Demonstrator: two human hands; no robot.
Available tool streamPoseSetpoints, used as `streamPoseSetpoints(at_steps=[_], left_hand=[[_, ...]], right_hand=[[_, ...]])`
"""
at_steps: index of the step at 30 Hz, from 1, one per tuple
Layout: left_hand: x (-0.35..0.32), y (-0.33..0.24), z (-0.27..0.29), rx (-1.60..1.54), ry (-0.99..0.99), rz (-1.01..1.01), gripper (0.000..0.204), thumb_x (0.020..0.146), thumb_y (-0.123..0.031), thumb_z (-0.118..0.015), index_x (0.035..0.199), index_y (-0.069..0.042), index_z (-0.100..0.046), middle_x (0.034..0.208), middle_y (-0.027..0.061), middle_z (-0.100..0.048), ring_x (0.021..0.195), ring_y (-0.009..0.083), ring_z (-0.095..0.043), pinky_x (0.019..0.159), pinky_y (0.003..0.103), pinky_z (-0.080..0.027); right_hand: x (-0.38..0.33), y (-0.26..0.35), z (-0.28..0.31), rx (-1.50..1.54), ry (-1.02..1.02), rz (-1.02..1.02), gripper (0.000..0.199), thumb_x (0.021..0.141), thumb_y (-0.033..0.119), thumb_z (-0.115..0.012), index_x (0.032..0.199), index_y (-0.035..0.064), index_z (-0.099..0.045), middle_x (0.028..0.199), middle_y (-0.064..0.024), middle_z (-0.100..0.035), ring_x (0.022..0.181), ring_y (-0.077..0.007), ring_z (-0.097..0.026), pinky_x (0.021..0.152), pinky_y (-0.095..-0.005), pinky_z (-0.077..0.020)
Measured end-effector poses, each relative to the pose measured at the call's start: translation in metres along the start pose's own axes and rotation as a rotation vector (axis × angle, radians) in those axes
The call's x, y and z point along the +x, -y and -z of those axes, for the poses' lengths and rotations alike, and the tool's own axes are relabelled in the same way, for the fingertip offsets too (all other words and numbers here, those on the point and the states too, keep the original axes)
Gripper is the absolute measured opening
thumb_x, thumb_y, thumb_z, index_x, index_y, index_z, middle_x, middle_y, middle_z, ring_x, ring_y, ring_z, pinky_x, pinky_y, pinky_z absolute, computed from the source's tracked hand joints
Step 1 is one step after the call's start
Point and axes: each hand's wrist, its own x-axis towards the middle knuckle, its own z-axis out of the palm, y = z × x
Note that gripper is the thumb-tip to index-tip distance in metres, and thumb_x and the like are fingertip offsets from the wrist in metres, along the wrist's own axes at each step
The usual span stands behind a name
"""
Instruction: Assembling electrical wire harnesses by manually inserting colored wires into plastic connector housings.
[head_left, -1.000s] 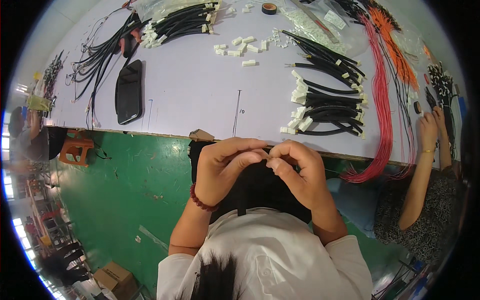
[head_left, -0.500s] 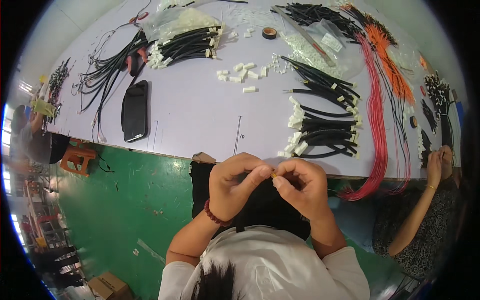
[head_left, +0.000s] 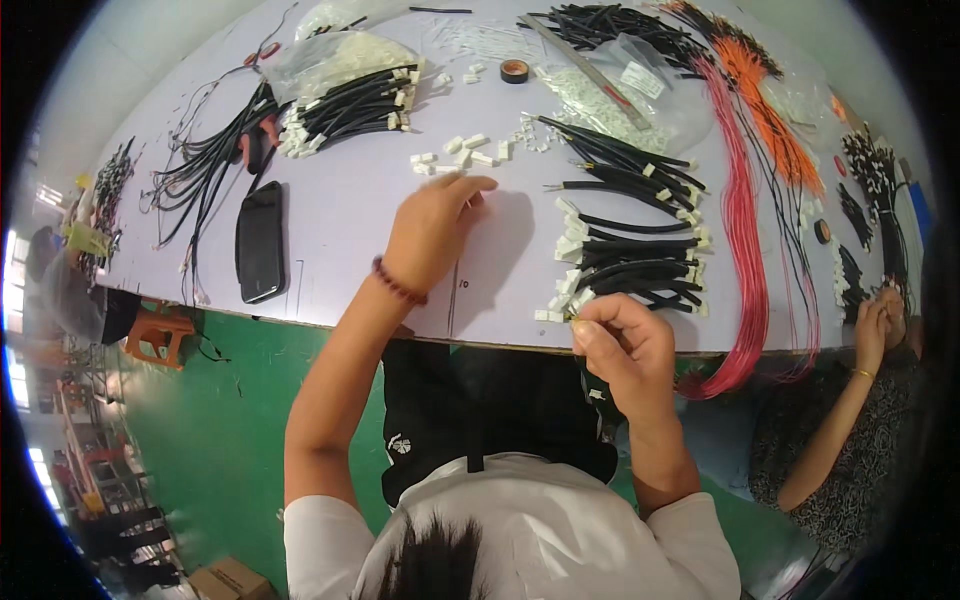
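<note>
White plastic connectors (head_left: pixel 462 156) sit loose at the middle top of the pale worktop (head_left: pixel 350 250), so the left hand (head_left: pixel 432 230) stretches up there, fingers spread over them. Right hand (head_left: pixel 625 350), lower right of centre, pinches a black wire's end (head_left: pixel 572 318) at the worktop's near edge, probably to keep it ready.

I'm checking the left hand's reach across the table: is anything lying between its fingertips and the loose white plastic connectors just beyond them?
Nothing visible does. The left hand hovers over bare purple tabletop, fingertips right at the scattered small white plastic connectors. The black phone lies off to its left, clear of the path.
</note>
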Motion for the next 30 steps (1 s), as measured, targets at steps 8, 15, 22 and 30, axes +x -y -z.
streamPoseSetpoints(at_steps=[8,15,22,30], left_hand=[[-0.104,-0.065,-0.019,-1.371,0.077,0.136,0.028,0.092,-0.003,-0.058,0.119,0.002,-0.059,0.102,0.0086,-0.056,0.084,0.0160,-0.061,0.075,0.028,-0.051],[-0.129,-0.071,-0.011,-1.296,-0.132,0.323,0.013,0.083,-0.001,-0.068,0.095,0.004,-0.065,0.088,0.0125,-0.067,0.085,0.0201,-0.067,0.076,0.029,-0.056],[-0.136,-0.058,-0.026,-1.551,-0.183,0.343,0.027,0.085,-0.017,-0.073,0.104,-0.002,-0.060,0.083,0.0079,-0.065,0.067,0.0107,-0.059,0.059,0.020,-0.048],[-0.144,-0.060,-0.035,-2.035,-0.102,0.436,0.029,0.091,-0.021,-0.065,0.117,-0.008,-0.061,0.092,0.0037,-0.059,0.074,0.0101,-0.053,0.063,0.023,-0.046]], right_hand=[[-0.009,-0.014,-0.011,0.081,0.110,-0.097,0.012,0.092,0.011,-0.060,0.093,-0.0007,-0.059,0.073,-0.0016,-0.056,0.051,-0.0009,-0.038,0.044,-0.0169,-0.0286],[-0.017,-0.012,-0.020,-0.029,0.191,-0.018,0.013,0.091,0.011,-0.061,0.094,-0.0012,-0.058,0.073,-0.0004,-0.056,0.052,0.0004,-0.037,0.044,-0.0169,-0.0275],[-0.026,-0.014,-0.030,-0.008,0.194,-0.061,0.013,0.090,0.012,-0.061,0.091,-0.0011,-0.059,0.071,-0.0016,-0.057,0.051,-0.0011,-0.043,0.045,-0.0164,-0.0316],[-0.027,-0.018,-0.034,-0.045,0.229,-0.073,0.012,0.090,0.011,-0.061,0.090,-0.0009,-0.059,0.072,-0.0012,-0.057,0.054,-0.0011,-0.044,0.047,-0.0169,-0.0329]])
